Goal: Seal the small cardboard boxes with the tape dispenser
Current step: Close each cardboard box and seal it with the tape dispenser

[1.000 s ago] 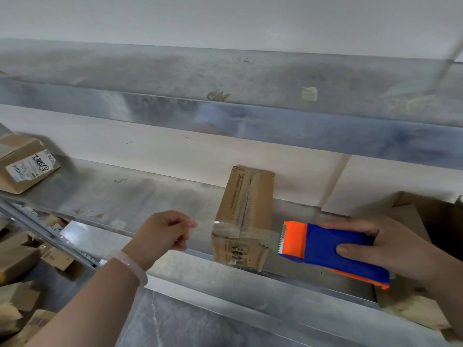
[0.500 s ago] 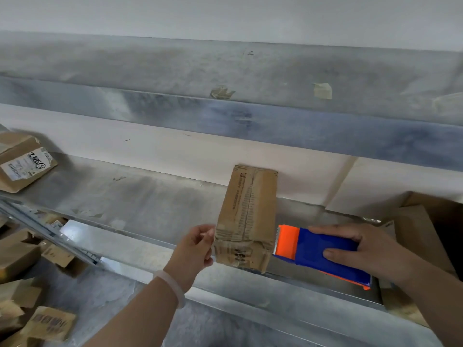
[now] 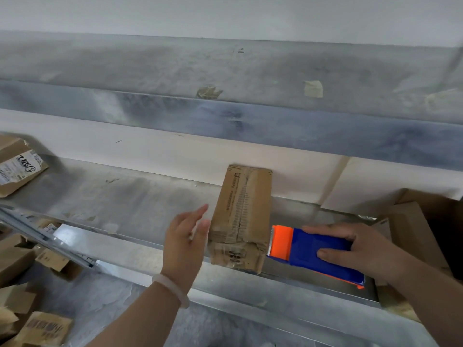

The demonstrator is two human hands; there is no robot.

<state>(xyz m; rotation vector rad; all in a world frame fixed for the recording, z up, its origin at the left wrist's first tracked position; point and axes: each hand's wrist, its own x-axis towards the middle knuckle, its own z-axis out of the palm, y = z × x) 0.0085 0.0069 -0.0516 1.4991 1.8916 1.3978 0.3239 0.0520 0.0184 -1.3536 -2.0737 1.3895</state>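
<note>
R hand (image 3: 364, 250) round tape dispenser (image 3: 304, 246)

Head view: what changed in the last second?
Left hand reached right to the cardboard box, pinched its near-left corner, then opened flat beside it. Right hand brought the tape dispenser left, up to the box's right side. Unchanged: right-hand grip, box on the shelf.
</note>
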